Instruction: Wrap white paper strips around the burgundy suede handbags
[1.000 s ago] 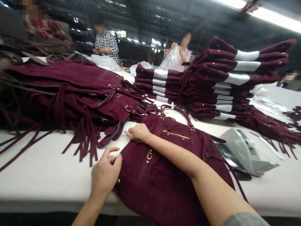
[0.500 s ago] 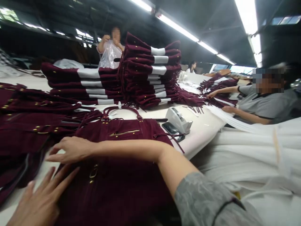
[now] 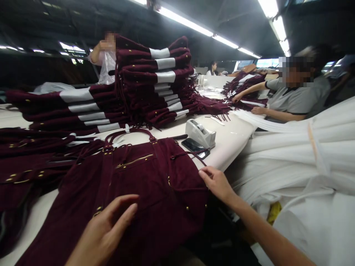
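A dark burgundy handbag (image 3: 155, 188) with looped handles, a zip and brass studs lies on the white table in front of me. My left hand (image 3: 108, 221) is over its lower left part, thumb and fingers curved and apart, holding nothing. At the bag's right side edge, my right hand (image 3: 217, 183) has its fingers closed on the bag, close to the end of a thin dark cord. Whatever lies between those fingertips is partly hidden.
Stacks of burgundy bags with white bands (image 3: 163, 76) rise behind. More bags (image 3: 24, 166) lie at left. A tape dispenser (image 3: 201, 133) and a phone (image 3: 195, 147) are near the right edge. White sheeting (image 3: 288, 170) bulges at right. A co-worker (image 3: 294, 96) handles bags beyond.
My right hand has moved from the bag's left side to its right edge. My left hand has shifted right over the bag. The view has swung right.
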Available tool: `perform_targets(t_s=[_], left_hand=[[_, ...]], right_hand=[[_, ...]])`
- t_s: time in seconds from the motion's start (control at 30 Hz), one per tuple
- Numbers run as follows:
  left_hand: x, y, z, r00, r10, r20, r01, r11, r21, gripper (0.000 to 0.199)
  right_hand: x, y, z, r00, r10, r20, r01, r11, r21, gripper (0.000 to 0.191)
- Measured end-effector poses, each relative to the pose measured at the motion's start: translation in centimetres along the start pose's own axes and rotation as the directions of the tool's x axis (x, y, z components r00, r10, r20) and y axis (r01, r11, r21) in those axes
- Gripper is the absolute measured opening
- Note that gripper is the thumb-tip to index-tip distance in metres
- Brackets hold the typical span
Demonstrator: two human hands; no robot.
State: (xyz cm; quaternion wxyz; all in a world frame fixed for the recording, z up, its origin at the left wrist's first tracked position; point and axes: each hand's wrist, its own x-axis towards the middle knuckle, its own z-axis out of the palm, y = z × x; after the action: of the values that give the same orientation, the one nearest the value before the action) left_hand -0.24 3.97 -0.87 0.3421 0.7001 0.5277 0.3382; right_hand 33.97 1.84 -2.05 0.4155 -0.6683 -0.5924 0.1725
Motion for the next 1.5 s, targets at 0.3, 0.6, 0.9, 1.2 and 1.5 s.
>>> perform_targets(t_s=[0.3, 0.6, 0.9, 1.2, 1.5], left_hand=[[8.1, 6.3, 8.6, 0.99, -0.134, -0.044, 0.124, 0.977, -0.173, 0.047], [9.4, 8.8, 5.2, 0.965, -0.26, 0.029, 0.262, 0.957, -0.127, 0.051], [8.0, 13.7, 7.3, 0.951, -0.062, 0.302, -0.228, 0.518, 0.824, 0.045], [8.6, 15.1, 11.5, 0.91, -0.167, 0.38, -0.288, 0.406, 0.867, 0.042], [10.0, 12.2, 12.8, 0.959, -0.167, 0.228, -0.037, 0.727, 0.686, 0.038]], right_hand=[[-2.6, -5.3, 6.0, 0.992, -0.127, 0.009, 0.105, 0.854, 0.509, 0.032], [-3.2, -1.5, 4.7, 0.896, -0.272, 0.352, -0.221, 0.413, 0.883, 0.055], [-2.6, -1.7, 3.7, 0.871, -0.357, 0.337, 0.196, 0.882, 0.428, 0.036], [-7.0, -3.9, 0.3, 0.865, -0.293, 0.407, 0.207, 0.948, 0.243, 0.075], [-6.3, -4.0, 6.4, 0.983, -0.139, -0.117, 0.15, 0.985, 0.088, 0.034]])
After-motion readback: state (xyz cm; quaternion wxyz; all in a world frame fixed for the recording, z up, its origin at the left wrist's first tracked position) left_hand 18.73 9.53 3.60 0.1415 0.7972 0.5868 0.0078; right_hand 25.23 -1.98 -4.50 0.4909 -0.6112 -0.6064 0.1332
